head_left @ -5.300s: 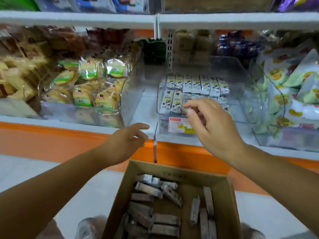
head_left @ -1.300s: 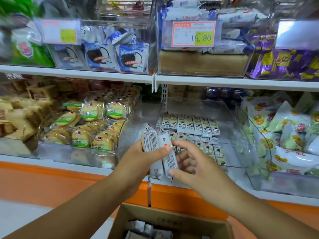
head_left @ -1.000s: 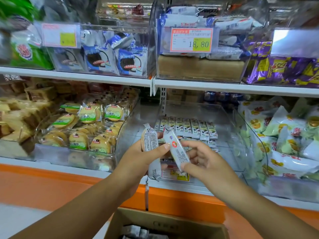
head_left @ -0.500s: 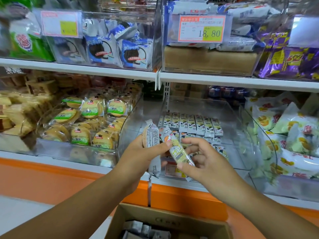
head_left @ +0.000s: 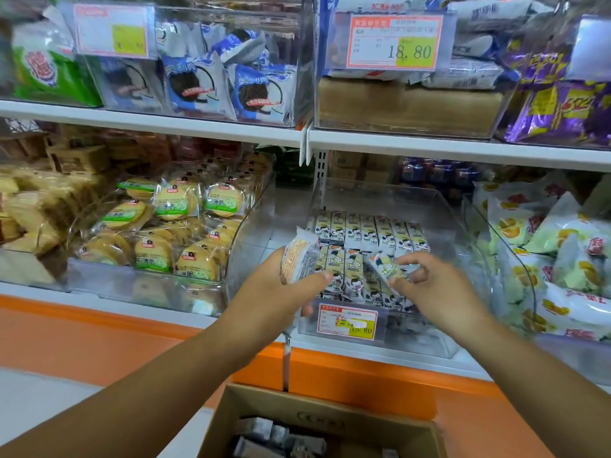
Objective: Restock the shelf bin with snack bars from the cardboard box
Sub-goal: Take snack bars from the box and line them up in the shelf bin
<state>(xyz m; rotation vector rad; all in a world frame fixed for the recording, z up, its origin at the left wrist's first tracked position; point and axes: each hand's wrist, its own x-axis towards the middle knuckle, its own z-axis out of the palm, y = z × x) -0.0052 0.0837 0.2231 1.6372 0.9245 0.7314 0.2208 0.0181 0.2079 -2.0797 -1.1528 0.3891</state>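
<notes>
So this was a shop aisle, white shelves (head_left: 463,145) with an orange base strip (head_left: 99,335) underneath. Over at 9 o'clock there was a clear bin of round green-label biscuits (head_left: 172,233), nothing to do with me. My left hand (head_left: 281,292) was wrapped around a small stack of snack bars (head_left: 299,257), thumb pressed across the front, the stack sticking upright just at the left front corner of the clear shelf bin (head_left: 443,219). That bin sat dead center with neat rows of the same bars (head_left: 367,229) lined up inside, plus a price tag (head_left: 347,320) on its front wall. My right hand (head_left: 433,292) was over the bin's front, thumb and fingers pinching a single bar (head_left: 385,269) that lay tilted on top of the front row. At 3 o'clock was a bin of white and yellow bags (head_left: 545,259). Down at 6 o'clock the cardboard box (head_left: 327,421) sat open with more bars (head_left: 277,438) in it, though they looked pretty dim.
</notes>
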